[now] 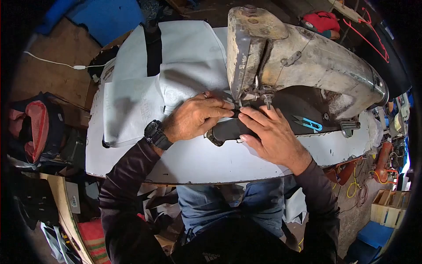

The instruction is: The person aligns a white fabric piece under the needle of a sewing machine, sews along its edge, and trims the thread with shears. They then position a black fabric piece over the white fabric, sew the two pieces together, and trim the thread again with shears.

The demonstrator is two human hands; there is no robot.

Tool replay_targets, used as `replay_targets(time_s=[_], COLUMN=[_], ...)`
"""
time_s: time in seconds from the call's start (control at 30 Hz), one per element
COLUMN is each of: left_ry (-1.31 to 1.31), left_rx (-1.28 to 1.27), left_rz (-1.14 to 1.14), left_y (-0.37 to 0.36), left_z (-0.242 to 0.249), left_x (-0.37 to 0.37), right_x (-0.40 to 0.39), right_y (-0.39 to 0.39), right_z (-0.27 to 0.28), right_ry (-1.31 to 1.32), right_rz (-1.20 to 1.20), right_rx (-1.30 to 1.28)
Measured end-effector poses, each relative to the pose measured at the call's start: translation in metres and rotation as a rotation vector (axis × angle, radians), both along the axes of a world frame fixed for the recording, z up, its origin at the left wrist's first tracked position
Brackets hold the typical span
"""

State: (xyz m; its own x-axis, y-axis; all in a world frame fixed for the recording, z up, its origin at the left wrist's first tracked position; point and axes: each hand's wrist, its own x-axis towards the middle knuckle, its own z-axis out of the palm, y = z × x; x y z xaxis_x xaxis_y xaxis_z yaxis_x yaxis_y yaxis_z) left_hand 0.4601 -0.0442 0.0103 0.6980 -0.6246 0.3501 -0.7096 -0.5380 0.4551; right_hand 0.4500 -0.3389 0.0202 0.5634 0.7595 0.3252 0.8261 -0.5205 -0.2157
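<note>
An old worn sewing machine (307, 66) stands over the work, its needle area right at my fingertips. Bent, close-together fingers of my left hand (200, 115) hold a narrow black strip (236, 114) beside the presser foot, at the edge of a pale grey fabric piece (132, 103). My right hand (270, 134) lies palm down on the other side of the foot, fingers stretched out, their tips touching the strip and the thumb apart. A black strap (153, 48) crosses the upper fabric. The exact contact under my fingertips is partly hidden.
Blue-handled thread snips (310, 124) lie on the machine bed, right of my right hand. The white tabletop (193, 163) has a chipped edge. A dark bag with a red lining (33, 127) is at the left. Yellow cable (353, 187) hangs at the right.
</note>
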Motion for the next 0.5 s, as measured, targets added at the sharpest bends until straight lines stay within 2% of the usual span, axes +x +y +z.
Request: replay_targets(time_s=[0.5], left_ry=[-0.081], left_rx=[0.060], left_rz=[0.117], left_y=[-0.010], left_z=[0.002], left_x=[-0.011], right_x=[-0.002], right_y=[0.014], right_z=[-0.006], right_ry=[-0.045], right_rz=[-0.094], right_rx=[0.062])
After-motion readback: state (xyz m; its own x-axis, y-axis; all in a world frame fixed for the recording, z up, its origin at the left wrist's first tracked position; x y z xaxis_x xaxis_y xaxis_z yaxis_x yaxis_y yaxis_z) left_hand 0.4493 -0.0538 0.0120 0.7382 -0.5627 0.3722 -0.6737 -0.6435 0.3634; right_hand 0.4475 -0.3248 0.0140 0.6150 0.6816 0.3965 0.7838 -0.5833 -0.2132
